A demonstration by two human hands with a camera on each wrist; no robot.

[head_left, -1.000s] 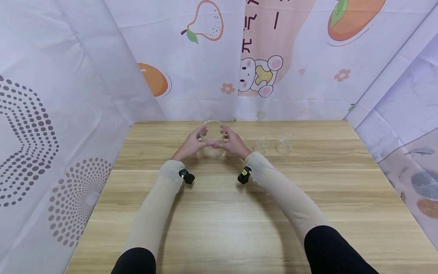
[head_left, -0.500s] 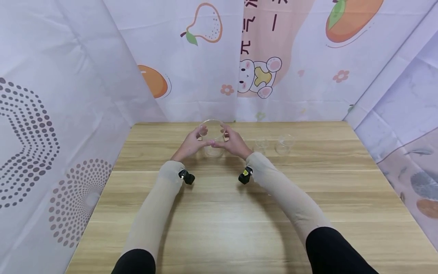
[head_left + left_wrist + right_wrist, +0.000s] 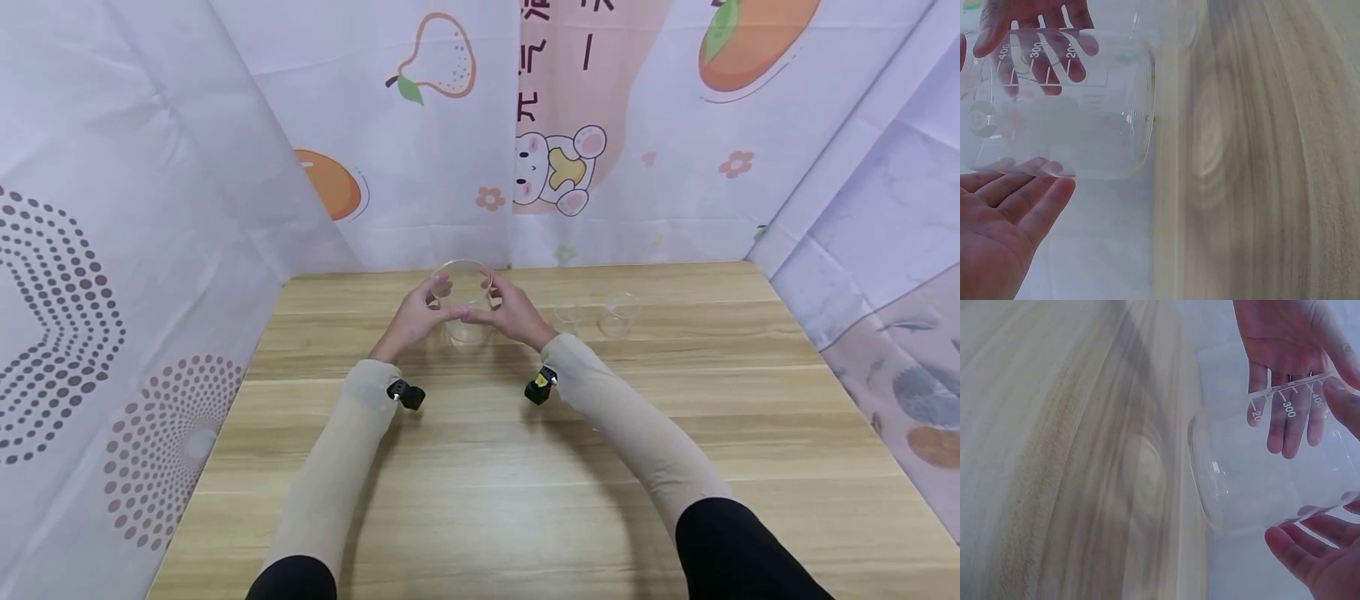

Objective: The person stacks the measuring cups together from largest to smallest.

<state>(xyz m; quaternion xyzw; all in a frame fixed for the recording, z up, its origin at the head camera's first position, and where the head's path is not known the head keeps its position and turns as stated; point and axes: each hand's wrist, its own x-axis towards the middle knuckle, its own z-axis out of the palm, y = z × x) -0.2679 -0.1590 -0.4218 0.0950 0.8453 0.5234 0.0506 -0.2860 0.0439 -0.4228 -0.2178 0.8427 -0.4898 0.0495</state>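
While the head view shows us two hands closed round something clear, we need the wrist views to read it: a glass beaker point(image 3: 461, 291) with a white scale point(image 3: 1035, 67), its 300 and 400 legible. From the head view we place it near the far edge of the wooden table point(image 3: 487, 500), roughly upright, rim uppermost. We see the left hand point(image 3: 412, 320) gripping one side and the right hand point(image 3: 517, 314) the other, thumbs meeting across the near face. In each wrist view we find the opposite hand's fingers through the glass, and the base raised off the wood above a faint reflection. Only the left wrist view gives us a round emblem point(image 3: 983, 119) beside a pale block point(image 3: 1054, 119). Only from the head view do we get the small vessel point(image 3: 567, 315) near the right hand, another vessel point(image 3: 619, 315) beyond it, and the fruit-print cloth point(image 3: 442, 167) behind.
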